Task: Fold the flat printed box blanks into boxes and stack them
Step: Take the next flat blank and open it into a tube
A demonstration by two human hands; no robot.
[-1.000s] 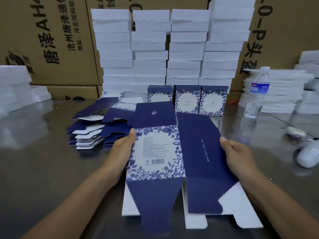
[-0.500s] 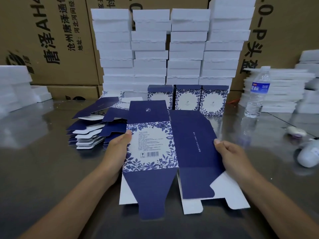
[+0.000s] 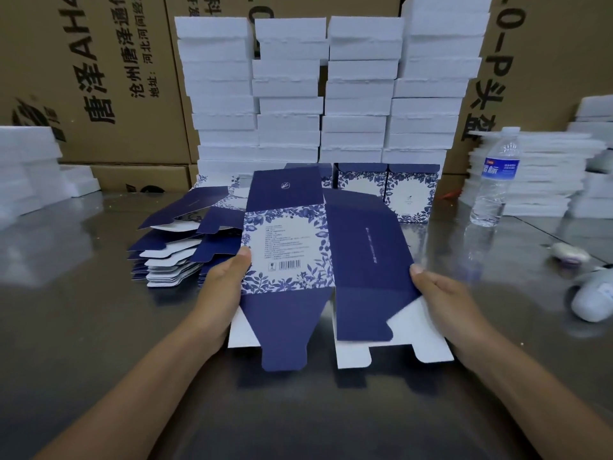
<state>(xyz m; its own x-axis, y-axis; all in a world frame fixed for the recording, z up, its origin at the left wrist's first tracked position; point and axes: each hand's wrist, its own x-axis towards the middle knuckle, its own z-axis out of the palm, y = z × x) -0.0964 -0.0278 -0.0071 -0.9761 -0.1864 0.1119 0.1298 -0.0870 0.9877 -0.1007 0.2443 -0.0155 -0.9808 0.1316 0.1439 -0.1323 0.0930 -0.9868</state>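
We hold the blank (image 3: 365, 247) over the counter (image 3: 83, 327), the left hand (image 3: 222, 287) pinching its printed panel's edge and the right hand (image 3: 441, 300) pinching the plain panel's, probably so that pushing inward pops it open.

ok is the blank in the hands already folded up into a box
No, the box blank is held flat between the left hand and the right hand, its bottom flaps untucked.

Flat box blank (image 3: 300, 247) between both hands
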